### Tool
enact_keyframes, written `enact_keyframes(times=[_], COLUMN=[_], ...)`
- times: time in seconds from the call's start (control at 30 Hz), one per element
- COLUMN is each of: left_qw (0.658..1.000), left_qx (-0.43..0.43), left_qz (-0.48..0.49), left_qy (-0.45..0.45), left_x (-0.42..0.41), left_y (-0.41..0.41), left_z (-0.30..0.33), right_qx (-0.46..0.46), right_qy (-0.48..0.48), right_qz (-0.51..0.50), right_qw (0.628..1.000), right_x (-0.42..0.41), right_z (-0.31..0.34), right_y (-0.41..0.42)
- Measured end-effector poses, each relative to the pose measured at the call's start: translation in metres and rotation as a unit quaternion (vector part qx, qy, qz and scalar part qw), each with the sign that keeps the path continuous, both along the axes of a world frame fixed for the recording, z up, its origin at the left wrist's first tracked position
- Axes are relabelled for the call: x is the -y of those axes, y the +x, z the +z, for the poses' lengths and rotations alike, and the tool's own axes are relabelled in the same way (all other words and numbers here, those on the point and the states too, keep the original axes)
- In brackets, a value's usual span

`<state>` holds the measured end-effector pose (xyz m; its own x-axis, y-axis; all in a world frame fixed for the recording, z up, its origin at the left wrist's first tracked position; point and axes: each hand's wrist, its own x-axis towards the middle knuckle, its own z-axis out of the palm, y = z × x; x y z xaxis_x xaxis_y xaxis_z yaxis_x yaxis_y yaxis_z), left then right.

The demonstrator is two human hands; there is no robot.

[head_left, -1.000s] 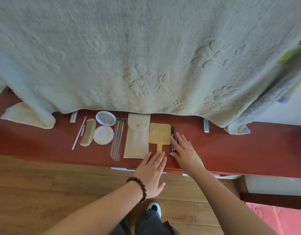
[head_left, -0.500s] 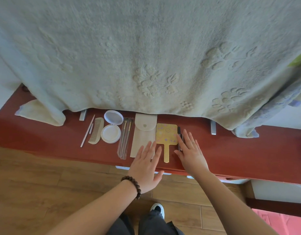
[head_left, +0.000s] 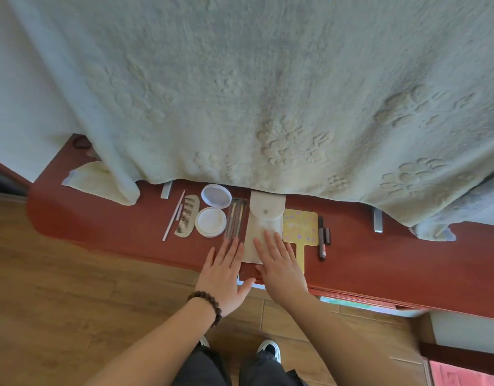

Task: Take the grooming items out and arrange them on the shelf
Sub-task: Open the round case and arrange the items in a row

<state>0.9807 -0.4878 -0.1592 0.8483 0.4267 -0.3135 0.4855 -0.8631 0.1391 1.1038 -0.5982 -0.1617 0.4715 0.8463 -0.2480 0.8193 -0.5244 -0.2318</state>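
Grooming items lie in a row on the red shelf [head_left: 101, 227]: a thin white stick [head_left: 173, 215], a pale comb [head_left: 187, 215], an open round compact [head_left: 212, 213], several slim brushes [head_left: 236, 215], a beige snap pouch [head_left: 264, 218], a yellow hand mirror [head_left: 300, 227] and dark lipstick tubes [head_left: 323, 235]. My left hand [head_left: 225, 277] lies flat and open at the shelf's front edge, fingertips near the brush ends. My right hand [head_left: 280, 266] rests flat with spread fingers on the pouch's lower part, beside the mirror handle.
A large pale embossed blanket [head_left: 268, 93] hangs over the back of the shelf and hides its rear. Two grey metal brackets [head_left: 377, 220] stick out below it. Wooden floor [head_left: 59, 302] lies below the shelf, with my shoes [head_left: 269, 348] near its edge.
My right hand slid left from the lipstick tubes and mirror onto the pouch. My left hand stayed flat at the front edge. The view shifted, so the items sit further right.
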Motion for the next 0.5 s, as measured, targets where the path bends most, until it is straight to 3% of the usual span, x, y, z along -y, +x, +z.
enact_keyframes(times=[0.5], left_qw=[0.999], left_qx=[0.032], left_qz=[-0.017], left_qy=[-0.017], left_x=[-0.003], left_y=[-0.008], left_z=[0.002], right_qx=[-0.003], right_qy=[-0.04], right_qz=[0.007], right_qw=[0.999], right_x=[0.0], right_z=[0.012], right_y=[0.002])
